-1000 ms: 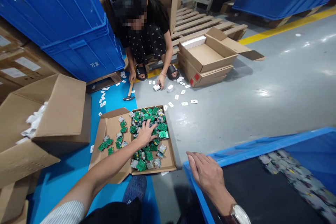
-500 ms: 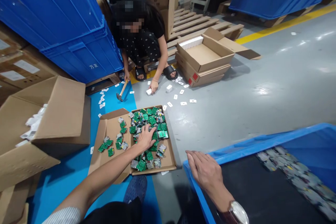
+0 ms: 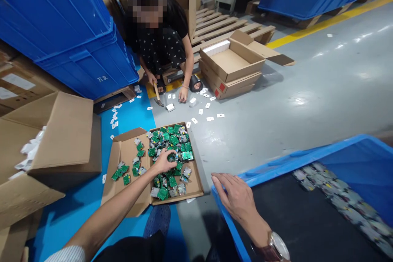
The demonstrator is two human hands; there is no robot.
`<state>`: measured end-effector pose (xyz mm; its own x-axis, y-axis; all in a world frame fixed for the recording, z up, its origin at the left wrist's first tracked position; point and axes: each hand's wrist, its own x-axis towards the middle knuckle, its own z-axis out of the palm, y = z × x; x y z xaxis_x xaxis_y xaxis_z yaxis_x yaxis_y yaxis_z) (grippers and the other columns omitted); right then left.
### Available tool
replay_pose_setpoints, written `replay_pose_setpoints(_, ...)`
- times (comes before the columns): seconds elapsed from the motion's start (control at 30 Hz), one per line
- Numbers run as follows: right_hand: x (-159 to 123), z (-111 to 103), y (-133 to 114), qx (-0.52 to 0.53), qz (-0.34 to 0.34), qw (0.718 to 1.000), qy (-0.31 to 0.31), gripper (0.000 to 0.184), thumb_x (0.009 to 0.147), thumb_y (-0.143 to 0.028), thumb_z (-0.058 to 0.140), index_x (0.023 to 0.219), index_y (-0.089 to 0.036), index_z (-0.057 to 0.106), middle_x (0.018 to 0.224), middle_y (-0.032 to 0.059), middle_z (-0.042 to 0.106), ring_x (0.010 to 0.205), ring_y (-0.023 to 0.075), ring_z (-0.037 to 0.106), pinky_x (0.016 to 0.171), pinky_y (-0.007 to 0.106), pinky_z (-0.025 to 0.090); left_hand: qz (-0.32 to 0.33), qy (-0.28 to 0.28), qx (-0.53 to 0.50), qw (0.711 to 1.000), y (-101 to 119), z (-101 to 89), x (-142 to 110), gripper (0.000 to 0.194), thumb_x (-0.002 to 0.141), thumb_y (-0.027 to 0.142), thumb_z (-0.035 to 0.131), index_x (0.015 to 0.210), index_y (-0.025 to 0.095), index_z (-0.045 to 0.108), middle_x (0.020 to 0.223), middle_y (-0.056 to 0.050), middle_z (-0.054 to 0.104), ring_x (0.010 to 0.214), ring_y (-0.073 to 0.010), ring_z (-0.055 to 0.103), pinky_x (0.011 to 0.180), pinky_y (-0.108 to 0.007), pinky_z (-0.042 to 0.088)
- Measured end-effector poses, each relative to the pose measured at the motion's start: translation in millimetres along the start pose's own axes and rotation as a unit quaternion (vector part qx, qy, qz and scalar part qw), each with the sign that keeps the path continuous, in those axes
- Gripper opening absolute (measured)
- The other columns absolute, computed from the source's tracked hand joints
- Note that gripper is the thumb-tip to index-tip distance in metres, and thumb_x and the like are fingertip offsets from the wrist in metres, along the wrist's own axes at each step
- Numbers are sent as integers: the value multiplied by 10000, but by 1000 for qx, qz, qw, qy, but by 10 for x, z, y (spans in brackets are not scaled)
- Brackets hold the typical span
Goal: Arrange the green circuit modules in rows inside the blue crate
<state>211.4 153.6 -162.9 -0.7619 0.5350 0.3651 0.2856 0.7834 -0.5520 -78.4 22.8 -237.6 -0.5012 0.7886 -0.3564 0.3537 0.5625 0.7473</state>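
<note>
A flat cardboard tray lies on the floor, holding several small green circuit boards. My left hand reaches into the pile with its fingers curled down over the boards; what they grip is hidden. My right hand rests flat and open on the near-left corner of a large blue bin, which holds more small boards along its far side. A watch shows on my right wrist.
Another person crouches opposite, a hammer in one hand, white pieces scattered around. Open cardboard boxes stand at left and behind. A blue crate and wooden pallets stand further back.
My left hand went from spread flat over the boards to curled down on them and drew slightly nearer. The other person swung the hammer in closer. My right hand stayed on the bin corner.
</note>
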Motion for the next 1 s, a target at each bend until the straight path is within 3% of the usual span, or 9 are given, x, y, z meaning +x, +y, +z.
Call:
replay_pose_setpoints(0.17, 17, -54, -178, 239, 140, 961, 0, 308, 996, -399, 533, 1208, -247, 698, 1059, 74, 756, 942, 207, 712, 862, 334, 564, -63, -11, -192, 979, 69, -63, -79, 433, 784, 442, 719, 1118, 206, 578, 794, 1, 589, 616, -132, 571, 596, -259, 505)
replay_pose_setpoints(0.33, 46, 34, -385, 442, 283, 850, -36, 530, 904, -497, 660, 1383, -282, 586, 1327, 114, 649, 1168, 247, 648, 930, 385, 579, -42, -45, -299, 952, 552, -138, -194, 550, 741, 481, 786, 1160, 206, 558, 886, -16, 613, 646, -106, 575, 596, -227, 503)
replay_pose_setpoints(0.43, 79, 18, -517, 579, 355, 733, -37, 723, 843, -506, 740, 1485, -329, 459, 1505, 117, 498, 1281, 267, 576, 919, 413, 583, 67, -94, -262, 958, 1124, -90, -353, 521, 738, 382, 826, 1171, 204, 598, 1013, -49, 639, 829, -158, 632, 699, -251, 551)
replay_pose_setpoints(0.53, 103, -84, -630, 690, 387, 610, 33, 680, 842, -523, 738, 1448, -332, 494, 1446, 98, 547, 1137, 251, 648, 816, 393, 604, 248, -134, -82, 956, 1721, 44, -601, 499, 791, 320, 793, 1254, 245, 623, 1329, -104, 584, 1209, -265, 583, 983, -368, 544)
replay_pose_setpoints(0.67, 5, -264, -548, 716, 419, 529, 177, 457, 785, -468, 800, 1179, -274, 674, 1035, 39, 708, 765, 164, 654, 584, 265, 549, 412, -207, 118, 879, 2235, 293, -824, 977, 854, 408, 747, 1619, 293, 150, 1621, -130, 354, 1465, -329, 387, 1156, -473, 442)
replay_pose_setpoints(0.77, -252, -421, -249, 702, 434, 508, 247, 373, 728, -412, 843, 1042, -272, 700, 864, -1, 689, 637, 122, 587, 456, 201, 434, 483, -230, 166, 828, 2389, 529, -828, 947, 938, 384, 640, 1628, 272, 1, 1647, -136, 310, 1490, -328, 350, 1173, -516, 414)
replay_pose_setpoints(0.83, -490, -516, 45, 674, 438, 524, 280, 413, 693, -390, 856, 1056, -286, 688, 877, -3, 694, 664, 131, 605, 455, 198, 413, 497, -247, 172, 814, 2386, 694, -811, 856, 973, 334, 576, 1629, 264, 30, 1647, -133, 311, 1493, -312, 348, 1175, -511, 412)
replay_pose_setpoints(0.93, -892, -592, 580, 568, 470, 597, 316, 533, 649, -398, 858, 1127, -283, 654, 891, 9, 700, 709, 174, 637, 489, 234, 434, 510, -272, 188, 794, 2216, 921, -828, 782, 968, 287, 565, 1622, 268, 137, 1647, -121, 314, 1502, -305, 330, 1152, -493, 446)
replay_pose_setpoints(1.0, -1162, -597, 959, 432, 517, 657, 338, 588, 627, -425, 848, 1146, -240, 645, 839, 16, 688, 685, 192, 628, 505, 265, 439, 516, -275, 207, 784, 2034, 1046, -863, 744, 952, 262, 579, 1604, 269, 220, 1638, -115, 338, 1502, -311, 330, 1133, -504, 466)
